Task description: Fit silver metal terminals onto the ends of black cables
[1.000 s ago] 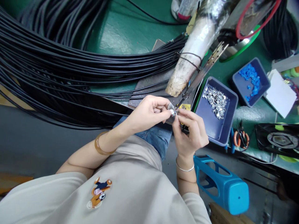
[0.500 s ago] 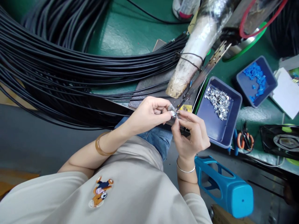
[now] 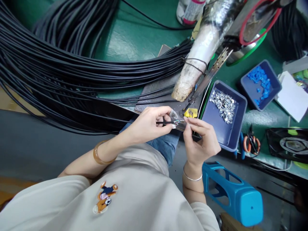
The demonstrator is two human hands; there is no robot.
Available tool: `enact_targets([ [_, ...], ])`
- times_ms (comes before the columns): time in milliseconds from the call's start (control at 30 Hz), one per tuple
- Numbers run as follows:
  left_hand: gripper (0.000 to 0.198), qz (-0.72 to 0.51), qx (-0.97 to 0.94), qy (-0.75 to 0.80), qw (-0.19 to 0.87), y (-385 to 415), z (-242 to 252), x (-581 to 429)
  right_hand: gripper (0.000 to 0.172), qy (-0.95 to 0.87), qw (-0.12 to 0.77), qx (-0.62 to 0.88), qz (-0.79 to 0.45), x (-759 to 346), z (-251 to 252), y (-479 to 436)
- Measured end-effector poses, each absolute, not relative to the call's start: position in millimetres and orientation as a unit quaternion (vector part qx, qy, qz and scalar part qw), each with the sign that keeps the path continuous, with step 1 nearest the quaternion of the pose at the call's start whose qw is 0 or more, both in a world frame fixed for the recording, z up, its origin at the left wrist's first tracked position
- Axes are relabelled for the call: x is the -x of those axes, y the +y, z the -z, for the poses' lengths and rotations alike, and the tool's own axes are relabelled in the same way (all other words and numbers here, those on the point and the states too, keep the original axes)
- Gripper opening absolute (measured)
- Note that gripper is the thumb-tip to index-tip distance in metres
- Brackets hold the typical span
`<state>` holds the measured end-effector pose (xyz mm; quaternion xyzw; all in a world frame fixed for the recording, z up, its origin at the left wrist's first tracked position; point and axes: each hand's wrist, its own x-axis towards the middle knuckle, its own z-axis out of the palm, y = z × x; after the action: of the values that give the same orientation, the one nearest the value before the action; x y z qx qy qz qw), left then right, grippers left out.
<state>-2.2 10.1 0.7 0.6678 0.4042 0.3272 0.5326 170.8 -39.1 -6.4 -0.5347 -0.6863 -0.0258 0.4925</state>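
- A black cable [image 3: 165, 122] is pinched by the left hand [image 3: 151, 123] between thumb and bent fingers, its end, with thin coloured wires [image 3: 176, 122] bared, turned toward 3 o'clock.
- At that end, taken here as the clock's centre, a small metal connector [image 3: 182, 121] is pinched by thumb and forefinger of the right hand [image 3: 202, 138].
- At 2 o'clock, close by, a yellow block [image 3: 192, 113] is set on a dark board [image 3: 163, 84].
- From 1 o'clock a slanting metal rod [image 3: 204, 83] is brought down, its tip near the yellow block.
- Between 12 and 1 o'clock a white tube [image 3: 191, 70] is hung low, and the bench [image 3: 134, 38] behind is partly blocked from sight.
- At 3 o'clock metal pieces [image 3: 223, 104] are heaped in a tray [image 3: 222, 134].
- Between 4 and 5 o'clock a blue stool [image 3: 251, 205] is seen below the bench edge.
- At 3 to 4 o'clock pliers [image 3: 251, 141] are laid.
- At 10 o'clock much of the bench is covered by a bundle [image 3: 96, 69].
- At 2 o'clock blue parts [image 3: 261, 81] are kept in a box [image 3: 249, 93].
- At 12 o'clock, farthest, a bottle [image 3: 190, 12] is cut off by the view's edge.
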Motion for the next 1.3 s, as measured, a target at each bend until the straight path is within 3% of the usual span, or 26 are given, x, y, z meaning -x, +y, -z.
enact_targets([
  [133, 0.008, -0.404, -0.773, 0.397, 0.284, -8.5, -1.5, 2.0, 0.012, -0.586, 0.592, 0.552, -0.043, -175.2, -2.9, -42.8],
  [233, 0.017, -0.428, -0.847, 0.3, 0.101, -18.2, -14.3, -0.3, 0.009, -0.528, 0.663, 0.527, -0.067, -181.8, -14.1, -45.8],
  [300, 0.021, -0.376, -0.888, 0.224, 0.141, -16.5, -21.0, 0.1, 0.01, -0.522, 0.685, 0.504, -0.068, -184.9, -19.4, -48.5],
  [367, 0.021, -0.314, -0.874, 0.188, 0.321, -8.3, -20.7, 2.5, 0.012, -0.531, 0.682, 0.498, -0.071, -184.3, -20.7, -51.6],
  [467, 0.026, -0.298, -0.701, 0.271, 0.589, 5.9, -10.0, 8.1, 0.011, -0.544, 0.641, 0.537, -0.067, -176.1, -15.8, -54.7],
  [567, 0.027, -0.306, -0.592, 0.323, 0.672, 10.4, -1.2, 12.0, 0.01, -0.586, 0.568, 0.573, -0.071, -165.8, -8.8, -53.5],
  [767, 0.021, -0.339, -0.62, 0.334, 0.623, 3.4, -7.3, 7.5, 0.007, -0.656, 0.458, 0.597, -0.055, -159.9, -6.8, -48.1],
  [900, 0.012, -0.424, -0.708, 0.343, 0.449, -1.2, -6.1, 2.3, 0.013, -0.602, 0.488, 0.614, -0.149, -162.5, -7.3, -45.3],
  [1033, 0.017, -0.468, -0.77, 0.318, 0.294, -6.5, 0.6, -2.3, 0.016, -0.578, 0.494, 0.605, -0.236, -165.5, -7.6, -41.8],
  [1267, 0.022, -0.37, -0.716, 0.376, 0.457, -3.7, -1.6, -4.0, 0.001, -0.555, 0.579, 0.597, -0.032, -164.9, -5.9, -51.9],
  [1300, 0.023, -0.363, -0.709, 0.379, 0.472, -3.2, -2.6, -4.0, 0.005, -0.565, 0.576, 0.59, -0.016, -165.7, -4.9, -54.4],
])
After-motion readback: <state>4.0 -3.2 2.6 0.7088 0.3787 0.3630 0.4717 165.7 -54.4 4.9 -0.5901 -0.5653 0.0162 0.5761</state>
